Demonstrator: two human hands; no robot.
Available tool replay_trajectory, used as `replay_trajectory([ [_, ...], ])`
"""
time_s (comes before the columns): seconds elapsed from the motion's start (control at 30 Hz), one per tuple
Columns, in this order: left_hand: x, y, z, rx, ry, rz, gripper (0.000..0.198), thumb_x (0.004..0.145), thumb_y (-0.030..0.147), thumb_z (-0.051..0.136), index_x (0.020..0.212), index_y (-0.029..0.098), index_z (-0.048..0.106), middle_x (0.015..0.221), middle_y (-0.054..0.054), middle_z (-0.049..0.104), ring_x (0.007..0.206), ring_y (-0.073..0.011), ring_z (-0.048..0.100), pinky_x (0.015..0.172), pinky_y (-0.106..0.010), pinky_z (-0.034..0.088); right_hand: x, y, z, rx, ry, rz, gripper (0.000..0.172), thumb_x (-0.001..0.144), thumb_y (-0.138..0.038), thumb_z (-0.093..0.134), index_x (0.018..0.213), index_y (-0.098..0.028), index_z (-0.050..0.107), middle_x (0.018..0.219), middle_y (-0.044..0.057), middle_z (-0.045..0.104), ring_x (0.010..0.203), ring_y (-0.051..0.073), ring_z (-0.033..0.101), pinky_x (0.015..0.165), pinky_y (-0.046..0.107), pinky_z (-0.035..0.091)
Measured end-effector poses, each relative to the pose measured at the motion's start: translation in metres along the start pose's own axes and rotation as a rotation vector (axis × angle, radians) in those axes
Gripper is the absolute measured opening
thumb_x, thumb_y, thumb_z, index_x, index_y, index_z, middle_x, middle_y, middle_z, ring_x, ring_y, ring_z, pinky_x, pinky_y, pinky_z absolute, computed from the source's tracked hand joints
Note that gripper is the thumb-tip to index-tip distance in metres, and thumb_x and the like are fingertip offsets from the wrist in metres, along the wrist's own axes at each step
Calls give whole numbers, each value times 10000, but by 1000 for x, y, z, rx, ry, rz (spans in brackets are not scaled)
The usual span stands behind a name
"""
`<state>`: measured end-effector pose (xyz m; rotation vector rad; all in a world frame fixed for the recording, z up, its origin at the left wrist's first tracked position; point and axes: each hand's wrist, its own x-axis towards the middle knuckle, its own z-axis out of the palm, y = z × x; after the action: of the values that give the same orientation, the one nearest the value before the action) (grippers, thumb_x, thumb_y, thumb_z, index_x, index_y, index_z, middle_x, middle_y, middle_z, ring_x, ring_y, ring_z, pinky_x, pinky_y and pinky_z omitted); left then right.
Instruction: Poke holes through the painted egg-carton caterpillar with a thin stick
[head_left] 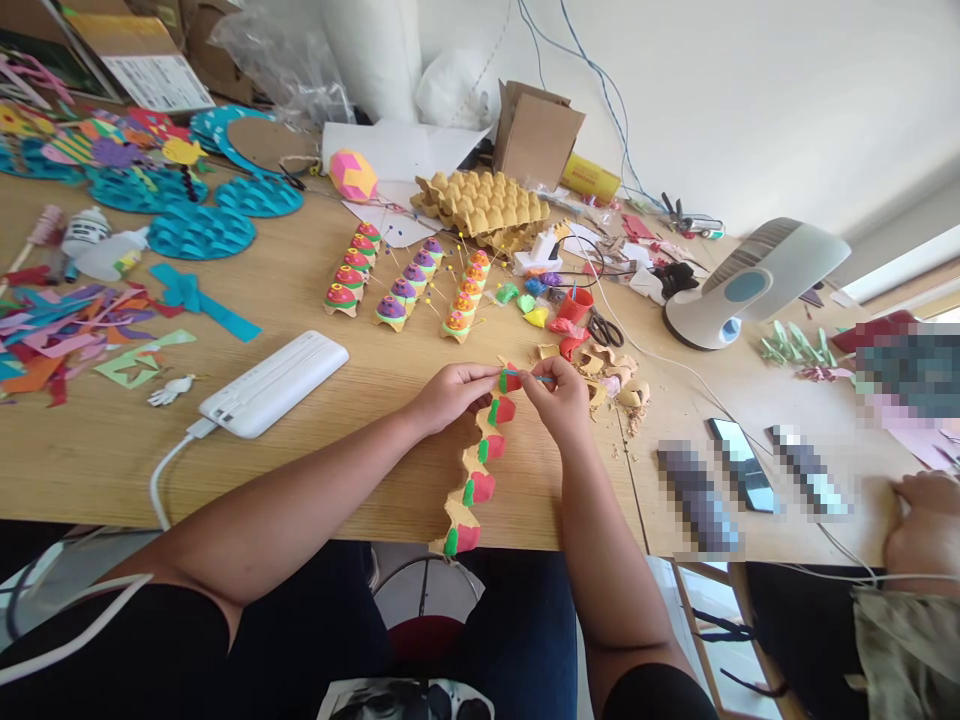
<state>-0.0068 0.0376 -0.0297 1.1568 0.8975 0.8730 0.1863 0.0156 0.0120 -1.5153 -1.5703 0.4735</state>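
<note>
My left hand (pixel 457 397) is closed on the far end of an egg-carton strip (pixel 493 447), a row of several cups painted red and green on bare tan cardboard. The strip runs toward me past the table's front edge. In my right hand (pixel 559 400), a thin blue stick (pixel 546 379) is pinched, its tip against the farthest cup; its exact kind is too small to make out. Beyond my hands stand three painted strips: a red one (pixel 352 270), a purple one (pixel 409 283) and an orange one (pixel 468 295), with ball-headed pins around them.
Cardboard scraps (pixel 611 375), scissors (pixel 604 327) and a red cup (pixel 575 304) lie beyond my right hand. A white power bank (pixel 276 384) is at left. Egg trays (pixel 484 203) and a fan (pixel 757 280) stand farther back. At right are phones (pixel 742 465) and another person's hand (pixel 926 510).
</note>
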Motion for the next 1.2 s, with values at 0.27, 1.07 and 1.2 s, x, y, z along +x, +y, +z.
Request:
replay_trajectory([
  [0.27,-4,2,-1,149,-83,68,515,891,525,674,1276,191,745,800,-38,727,708,-136,623,631,-241,478,-2,-7,-2,98,-47,151,267,770,-348,726,656,-224,519,574,-61,429,543,105,354,536,264,281],
  [1.07,-7,1,-1,209,-100,86,509,886,504,682,1277,184,747,767,-37,726,690,-148,632,599,-240,478,3,2,-3,380,-108,294,317,718,-407,746,669,-227,489,577,-66,425,540,97,338,514,253,264],
  [1.2,-7,2,0,213,-90,82,496,894,494,676,1277,188,748,774,-36,726,688,-142,627,606,-239,480,4,3,-3,400,-86,315,333,702,-423,751,683,-228,481,590,-63,431,545,96,338,512,251,254],
])
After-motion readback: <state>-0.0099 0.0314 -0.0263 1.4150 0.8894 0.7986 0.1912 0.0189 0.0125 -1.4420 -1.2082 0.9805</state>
